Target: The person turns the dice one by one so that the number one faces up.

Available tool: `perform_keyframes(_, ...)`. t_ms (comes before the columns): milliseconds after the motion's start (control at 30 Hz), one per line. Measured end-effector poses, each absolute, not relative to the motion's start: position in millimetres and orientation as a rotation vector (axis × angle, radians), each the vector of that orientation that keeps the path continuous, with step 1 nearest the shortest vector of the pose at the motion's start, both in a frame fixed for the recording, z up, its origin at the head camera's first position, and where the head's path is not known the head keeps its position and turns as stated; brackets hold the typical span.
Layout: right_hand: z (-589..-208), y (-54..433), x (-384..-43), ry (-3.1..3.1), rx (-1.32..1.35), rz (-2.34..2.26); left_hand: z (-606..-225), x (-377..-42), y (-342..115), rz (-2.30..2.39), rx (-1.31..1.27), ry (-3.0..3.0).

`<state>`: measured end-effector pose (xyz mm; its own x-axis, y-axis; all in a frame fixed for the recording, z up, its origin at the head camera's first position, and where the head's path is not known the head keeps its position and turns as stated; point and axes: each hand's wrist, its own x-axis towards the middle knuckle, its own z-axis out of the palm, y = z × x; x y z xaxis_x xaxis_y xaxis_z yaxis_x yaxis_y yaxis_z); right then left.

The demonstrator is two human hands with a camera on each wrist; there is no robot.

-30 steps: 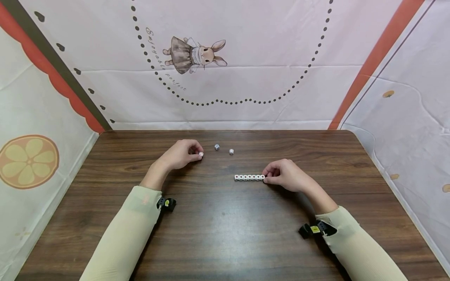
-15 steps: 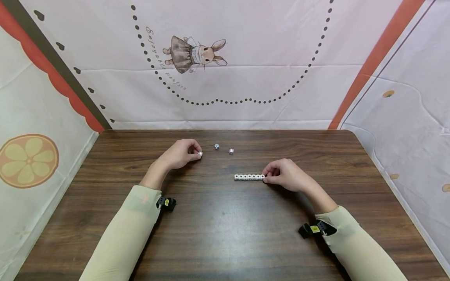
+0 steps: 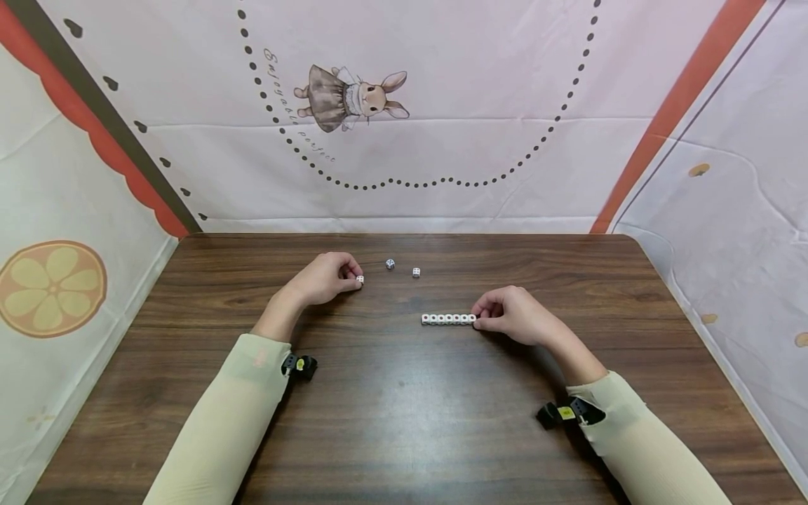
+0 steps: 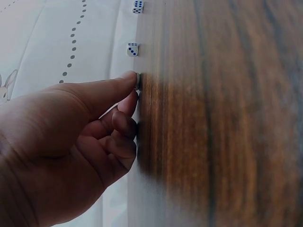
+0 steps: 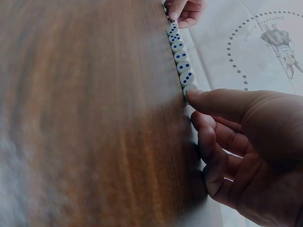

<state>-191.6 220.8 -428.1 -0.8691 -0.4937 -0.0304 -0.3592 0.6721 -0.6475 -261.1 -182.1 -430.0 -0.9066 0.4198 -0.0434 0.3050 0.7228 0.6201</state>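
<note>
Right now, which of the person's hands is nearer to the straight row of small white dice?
Right: the right hand touches the row of dice at its right end; the left hand is beyond the left end, pinching another white die.

The dice row (image 3: pixel 445 319) at the right hand (image 3: pixel 517 315) is white, each top bearing a single dark reddish dot, with blue pips along one side. The die (image 3: pixel 360 280) at the left hand (image 3: pixel 322 278) is white too. Right of that hand, two loose dice (image 3: pixel 416 272) are white with blue pips. Brown wood grain streaks the counter (image 3: pixel 404 400) under both hands. Behind the hands come pale yellow-green sleeves (image 3: pixel 214 421). Beyond the hands, the whitish backdrop (image 3: pixel 480 84) carries black dots and a rabbit (image 3: pixel 326 98) in a grey-brown dress; left of the left hand are a red scalloped band (image 3: pixel 101 140) and an orange fruit slice (image 3: pixel 53 289).
</note>
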Motion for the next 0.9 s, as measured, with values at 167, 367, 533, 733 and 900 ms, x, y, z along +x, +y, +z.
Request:
perform_keyframes(167, -428, 221, -192, 2.686, -0.698, -0.974, -430, -261, -181, 0.937, 0.584, 2.75)
perform_keyframes(367, -429, 221, -192, 2.685, -0.697, -0.979, -426, -258, -177, 0.92, 0.524, 2.775)
perform_keyframes(533, -429, 221, -192, 2.684, -0.701, -0.979, -424, -255, -172, 0.847, 0.443, 2.838)
perform_keyframes(733, -429, 221, -192, 2.682, -0.705, -0.981, -424, -254, -166, 0.756, 0.363, 2.894)
perform_keyframes(900, -428, 221, -191, 2.682, -0.702, -0.98, -428, -256, -165, 0.714, 0.351, 2.901)
